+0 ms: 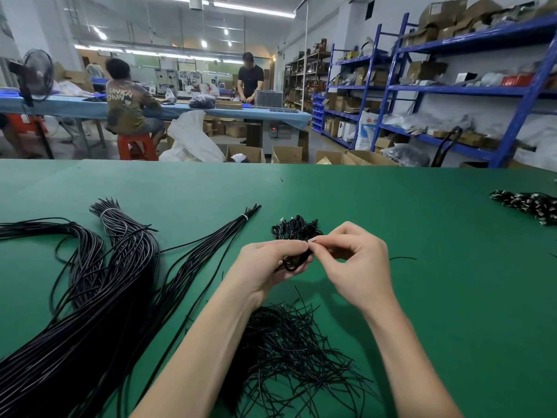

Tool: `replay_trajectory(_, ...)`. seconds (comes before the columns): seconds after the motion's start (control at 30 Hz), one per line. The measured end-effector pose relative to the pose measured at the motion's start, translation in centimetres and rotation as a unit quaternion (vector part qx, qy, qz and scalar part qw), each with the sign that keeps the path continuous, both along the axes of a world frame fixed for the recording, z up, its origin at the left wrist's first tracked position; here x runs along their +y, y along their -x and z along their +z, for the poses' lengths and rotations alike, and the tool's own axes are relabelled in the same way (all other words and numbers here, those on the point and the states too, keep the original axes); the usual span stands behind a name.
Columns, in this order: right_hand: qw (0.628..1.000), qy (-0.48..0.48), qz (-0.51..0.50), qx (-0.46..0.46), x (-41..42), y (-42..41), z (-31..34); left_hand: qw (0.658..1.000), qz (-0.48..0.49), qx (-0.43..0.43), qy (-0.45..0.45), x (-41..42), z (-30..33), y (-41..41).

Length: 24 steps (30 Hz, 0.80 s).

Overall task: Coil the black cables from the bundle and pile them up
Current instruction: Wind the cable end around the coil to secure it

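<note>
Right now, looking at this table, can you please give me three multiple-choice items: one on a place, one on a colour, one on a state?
1. Where does the small pile of coiled cables lie?
A. Just beyond the hands
B. On the floor
C. On a blue shelf

2. What colour is the table top?
A. Red
B. Green
C. White

3. What is the left hand doing?
A. Lying flat on the table
B. Pointing at the shelves
C. Holding a coiled black cable

Answers: 1 A, it lies on the table past the fingers. 2 B, the cover is green. 3 C, its fingers curl round the coil while the right hand pinches a thin tie.
</note>
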State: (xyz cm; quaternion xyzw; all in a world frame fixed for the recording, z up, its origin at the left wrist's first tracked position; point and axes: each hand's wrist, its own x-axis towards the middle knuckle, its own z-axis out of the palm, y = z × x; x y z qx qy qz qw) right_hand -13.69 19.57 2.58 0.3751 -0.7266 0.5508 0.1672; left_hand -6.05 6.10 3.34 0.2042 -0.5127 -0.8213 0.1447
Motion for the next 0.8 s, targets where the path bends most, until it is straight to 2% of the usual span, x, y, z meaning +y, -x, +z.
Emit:
replay_trajectory(0.13, 1.000, -0.001, 0.014, 0.027, 0.06, 0.18, -0.01, 0.999, -0.022, -0.011, -0.023, -0.35, 0.02, 0.02)
replay_trajectory(0.27, 1.000, -0.005, 0.027, 0.005, 0.23, 0.26, -0.13, 1.000, -0.014, -0.003, 0.017, -0.37, -0.12, -0.04)
replay_trajectory(0.5, 0.998, -0.033, 0.033, -0.049, 0.22, 0.44, 0.05, 0.989, 0.047, -0.008, 0.139, -0.09, -0.51, -0.14)
replay_trajectory(0.8, 1.000, 0.001, 0.009, -0.028, -0.09, 0.28, -0.71, 0.987, 0.044, 0.010, 0.155, 0.28, -0.24, -0.13)
